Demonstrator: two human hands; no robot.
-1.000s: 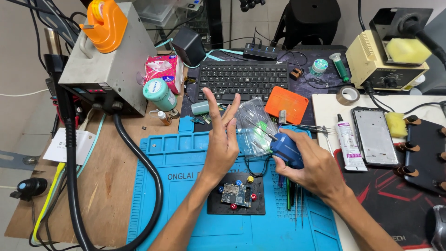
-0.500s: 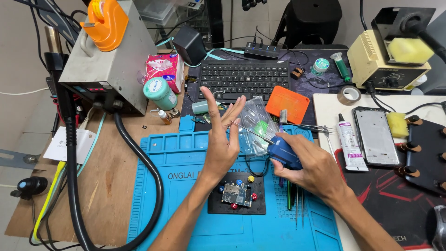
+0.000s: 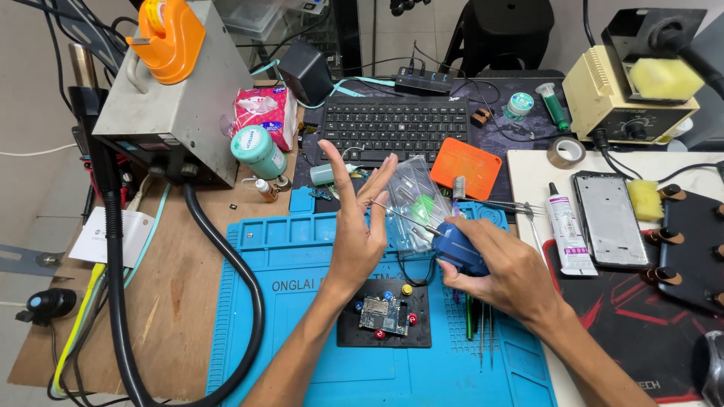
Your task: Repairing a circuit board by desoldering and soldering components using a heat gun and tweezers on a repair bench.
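Blue silicone mat (image 3: 302,264) covers the middle of the table, and on it a small circuit board (image 3: 383,315) sits clamped in a black holder (image 3: 418,332). The right hand (image 3: 501,267) keeps a clenched grip on a blue-handled soldering iron (image 3: 456,249), its thin tip pointing left toward the left hand (image 3: 358,222). That hand hovers above the board, fingers spread, grip released and holding nothing. A clear plastic case (image 3: 411,192) lies just behind both hands.
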